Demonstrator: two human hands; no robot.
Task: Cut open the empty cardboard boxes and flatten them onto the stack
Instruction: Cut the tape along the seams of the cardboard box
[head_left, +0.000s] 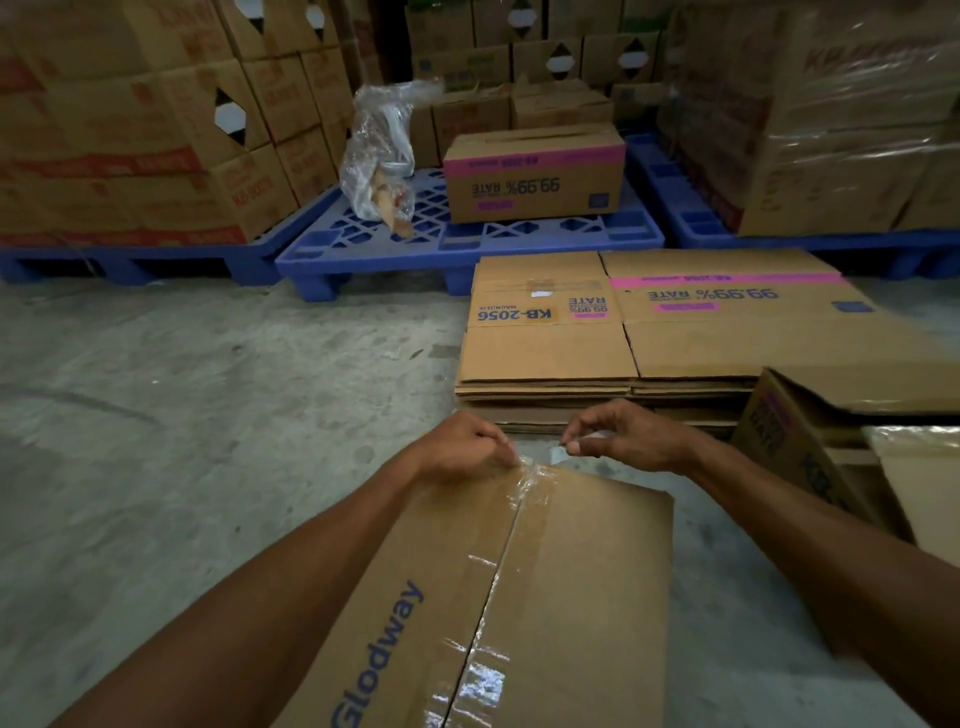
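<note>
Taped Glodway box (519, 597) at 6 o'clock, left hand (467, 441) pinching clear tape (524, 480) at far edge, right hand (623, 436) pinched on small blade (562, 451), flattened stack (649, 332) at 1 o'clock, blue pallet (467, 239) at 12.

box (524, 597): brown, blue lettering | stack (649, 332): brown, pink stripe | pallet (467, 234): blue lattice | floor (208, 389): grey

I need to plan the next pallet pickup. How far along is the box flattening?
Done: a stack of flattened boxes lies on the floor ahead. In hand: the Glodway box is still taped shut; the left hand and right hand pinch the clear tape at its far edge. Left: an open box at right and a closed box on the blue pallet.
</note>
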